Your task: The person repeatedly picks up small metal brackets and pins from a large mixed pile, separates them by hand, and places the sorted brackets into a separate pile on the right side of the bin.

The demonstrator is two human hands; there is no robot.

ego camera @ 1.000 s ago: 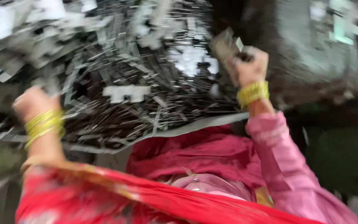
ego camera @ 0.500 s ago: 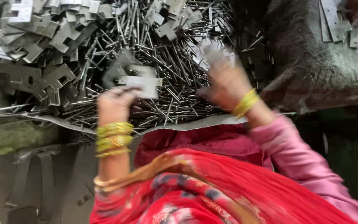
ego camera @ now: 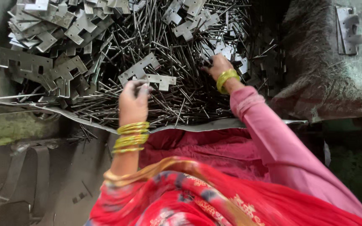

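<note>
Pins [ego camera: 177, 90] and flat brackets lay heaped against the sheet's [ego camera: 214, 124] near edge, within reach; left hand [ego camera: 133, 102] gripped a bracket [ego camera: 153, 79], right hand [ego camera: 218, 66] dug curled into pins, contents hidden.

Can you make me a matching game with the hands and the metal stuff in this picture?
Things:
1. left hand
2. right hand
3. notched flat plates
4. thin metal pins

Places or states:
A. piled at the upper left of the heap
B. scattered across the middle, criss-crossing
C. at a flat plate near the heap's front edge
D. reaching deeper into the pins, fingers down in them

Pairs: 1-C, 2-D, 3-A, 4-B
</note>
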